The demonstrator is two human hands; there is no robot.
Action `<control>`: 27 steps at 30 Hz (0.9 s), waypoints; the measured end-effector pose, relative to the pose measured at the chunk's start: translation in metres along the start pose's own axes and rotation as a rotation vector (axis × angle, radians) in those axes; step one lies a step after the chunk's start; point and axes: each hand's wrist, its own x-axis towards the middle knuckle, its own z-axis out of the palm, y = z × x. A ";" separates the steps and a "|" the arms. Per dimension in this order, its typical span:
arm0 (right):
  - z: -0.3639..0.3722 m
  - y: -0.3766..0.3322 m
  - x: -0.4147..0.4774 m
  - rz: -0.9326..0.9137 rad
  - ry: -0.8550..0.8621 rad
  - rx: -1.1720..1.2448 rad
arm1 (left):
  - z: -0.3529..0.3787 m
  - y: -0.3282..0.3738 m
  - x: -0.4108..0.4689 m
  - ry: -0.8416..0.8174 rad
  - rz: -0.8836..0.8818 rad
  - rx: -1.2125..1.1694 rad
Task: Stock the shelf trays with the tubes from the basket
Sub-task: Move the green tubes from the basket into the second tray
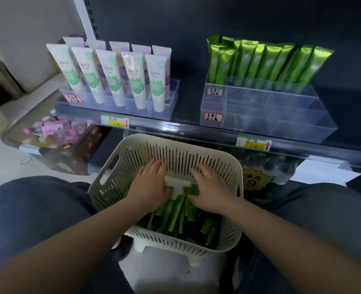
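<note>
The shiny green plastic tubes (175,217) lie heaped in the near half of the cream slotted plastic basket (115,164), which sits between our knees. We have both hands down inside it, palms downward. Our left hand (152,185) and our right hand (211,187) rest on the tubes' far ends with fingers stretched out towards the basket's far wall. Neither plainly grips a tube, and we cannot tell what the thumbs are doing.

Above the basket, on the dark shelf (188,107), the clear plastic tray on the right (260,126) has matching metallic green tubes (268,62) standing upright in its back row. The clear tray on the left (164,111) holds upright white tubes with green print (109,77) in front of purple-printed ones (120,47).
</note>
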 end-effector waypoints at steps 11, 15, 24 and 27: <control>0.030 0.012 0.037 0.044 -0.135 0.092 | 0.031 -0.020 0.034 -0.299 -0.093 -0.077; 0.046 0.011 0.057 0.054 -0.206 0.112 | 0.047 -0.025 0.050 -0.420 -0.128 -0.037; 0.069 0.001 0.106 0.048 -0.240 0.206 | 0.079 -0.053 0.091 -0.389 -0.184 -0.017; 0.078 -0.001 0.123 0.067 -0.242 0.243 | 0.087 -0.066 0.106 -0.399 -0.246 -0.022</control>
